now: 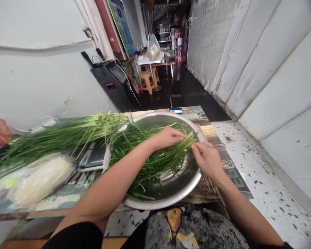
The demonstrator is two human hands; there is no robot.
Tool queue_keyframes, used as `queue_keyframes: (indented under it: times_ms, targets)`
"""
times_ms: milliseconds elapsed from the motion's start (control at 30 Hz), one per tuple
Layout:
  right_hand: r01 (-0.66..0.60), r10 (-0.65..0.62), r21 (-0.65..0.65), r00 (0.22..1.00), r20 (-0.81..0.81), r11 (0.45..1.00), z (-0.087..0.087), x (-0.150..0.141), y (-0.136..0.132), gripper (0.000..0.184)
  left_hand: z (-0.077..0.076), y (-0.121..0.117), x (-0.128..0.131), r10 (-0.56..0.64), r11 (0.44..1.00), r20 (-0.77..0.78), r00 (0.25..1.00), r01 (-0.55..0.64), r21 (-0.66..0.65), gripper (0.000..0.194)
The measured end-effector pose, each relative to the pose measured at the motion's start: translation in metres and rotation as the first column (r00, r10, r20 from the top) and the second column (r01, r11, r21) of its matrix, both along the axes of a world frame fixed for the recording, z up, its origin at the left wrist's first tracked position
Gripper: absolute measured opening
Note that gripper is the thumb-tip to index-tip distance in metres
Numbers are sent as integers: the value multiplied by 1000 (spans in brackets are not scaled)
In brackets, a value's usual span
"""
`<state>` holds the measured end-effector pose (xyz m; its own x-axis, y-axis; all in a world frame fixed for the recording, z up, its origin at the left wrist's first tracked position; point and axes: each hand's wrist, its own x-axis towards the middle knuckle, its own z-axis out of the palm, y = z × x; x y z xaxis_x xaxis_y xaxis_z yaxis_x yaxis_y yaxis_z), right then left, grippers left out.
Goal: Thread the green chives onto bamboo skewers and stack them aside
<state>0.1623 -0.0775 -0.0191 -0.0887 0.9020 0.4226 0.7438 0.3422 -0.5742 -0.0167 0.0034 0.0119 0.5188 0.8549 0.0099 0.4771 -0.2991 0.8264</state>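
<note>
A wide metal basin (189,186) holds a tangle of garlic chives (150,162), their pale cut ends bunched toward the right rim. Across the top of the bunch lies my left hand (168,137), its fingers closed on the stems near those ends. My right hand (207,157) pinches at the tips of the stalks by the basin's right side; what exactly sits between its thumb and finger is small and partly hidden. Thin bamboo skewers (208,183) lie on the table beside the basin, partly under my right hand and wrist.
More chives (67,135) are heaped on the left, with a few skewers across them. A plastic bag with pale contents (41,178) and a dark tray (93,157) lie there too. A small blue object (175,110) rests behind the basin. Farther back stand stools (146,82).
</note>
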Motion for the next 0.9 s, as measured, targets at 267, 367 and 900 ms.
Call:
queue_keyframes:
  times_ms: [267,367,900]
  targets:
    - [-14,14,5,999,36,1000,2,0,0,28,-40,31,-29,282,940,-462,841,-146,308,21]
    - [-19,19,3,999,42,1000,2,1,0,28,-51,31,-23,256,940,-528,810,-82,330,18]
    - [-42,42,-6,996,75,999,1,1,0,28,-17,15,-10,343,934,-42,938,-337,115,20]
